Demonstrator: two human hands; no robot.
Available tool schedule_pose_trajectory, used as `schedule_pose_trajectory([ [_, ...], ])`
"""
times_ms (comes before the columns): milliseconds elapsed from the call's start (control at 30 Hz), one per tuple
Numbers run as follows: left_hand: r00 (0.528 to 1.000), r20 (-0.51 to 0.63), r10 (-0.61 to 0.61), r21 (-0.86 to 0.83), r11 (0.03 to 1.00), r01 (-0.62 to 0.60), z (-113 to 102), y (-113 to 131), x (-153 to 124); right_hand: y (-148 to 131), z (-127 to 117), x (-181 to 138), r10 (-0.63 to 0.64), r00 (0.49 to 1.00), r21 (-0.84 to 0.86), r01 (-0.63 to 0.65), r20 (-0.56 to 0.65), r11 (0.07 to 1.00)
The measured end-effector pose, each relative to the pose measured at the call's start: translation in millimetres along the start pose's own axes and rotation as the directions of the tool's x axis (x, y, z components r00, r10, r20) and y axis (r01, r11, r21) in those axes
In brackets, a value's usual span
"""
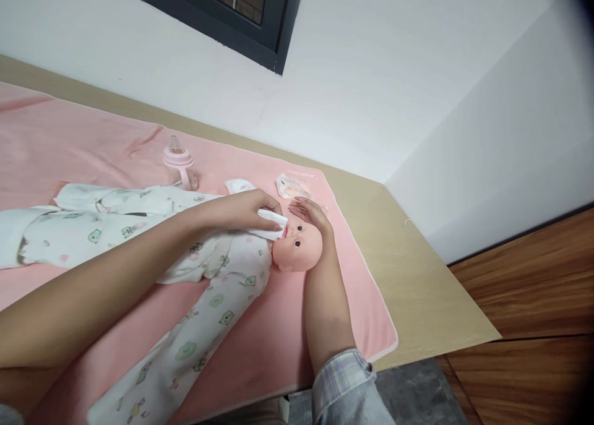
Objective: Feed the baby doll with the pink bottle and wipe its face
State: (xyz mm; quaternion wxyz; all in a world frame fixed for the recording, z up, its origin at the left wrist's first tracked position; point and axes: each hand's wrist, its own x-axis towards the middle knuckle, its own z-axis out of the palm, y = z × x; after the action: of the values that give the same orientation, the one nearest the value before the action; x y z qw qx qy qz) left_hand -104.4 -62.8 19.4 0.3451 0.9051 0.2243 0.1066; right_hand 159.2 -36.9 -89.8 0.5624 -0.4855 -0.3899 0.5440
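Observation:
A baby doll (pixel 299 247) in a white patterned sleepsuit (pixel 139 227) lies on a pink blanket (pixel 278 344), head to the right. My left hand (pixel 248 207) pinches a folded white wipe (pixel 271 224) against the doll's mouth and chin. My right hand (pixel 312 214) rests flat along the far side of the doll's head, fingers stretched out, with the forearm running under the head.
A pink baby bottle (pixel 179 158) stands on the blanket behind the doll. A crumpled wipe packet (pixel 291 187) lies near my right hand. The blanket covers a beige table (pixel 417 276) set against a white wall; wooden floor shows at the right.

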Motion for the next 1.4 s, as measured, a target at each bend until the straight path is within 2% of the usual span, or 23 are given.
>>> schedule_pose_trajectory([
  [300,0.999,-0.043,0.001,0.054,0.999,0.001,9,4,3,4,-3,5,0.006,1.0,0.012,-0.006,0.01,1.0],
  [700,0.995,-0.1,0.02,0.094,0.996,-0.011,7,-5,7,6,-5,5,0.015,1.0,0.026,-0.015,0.001,1.0],
  [833,0.987,-0.161,0.024,0.118,0.993,-0.005,8,-5,8,9,-7,6,0.011,1.0,0.041,-0.011,0.0,0.999],
  [1200,0.97,-0.238,0.046,0.119,0.993,-0.018,16,-4,9,9,-7,8,0.026,1.0,0.037,-0.027,0.007,0.999],
  [1400,0.952,-0.292,0.092,0.117,0.991,-0.06,18,-6,11,8,-6,6,0.021,1.0,0.05,-0.022,0.011,0.998],
])
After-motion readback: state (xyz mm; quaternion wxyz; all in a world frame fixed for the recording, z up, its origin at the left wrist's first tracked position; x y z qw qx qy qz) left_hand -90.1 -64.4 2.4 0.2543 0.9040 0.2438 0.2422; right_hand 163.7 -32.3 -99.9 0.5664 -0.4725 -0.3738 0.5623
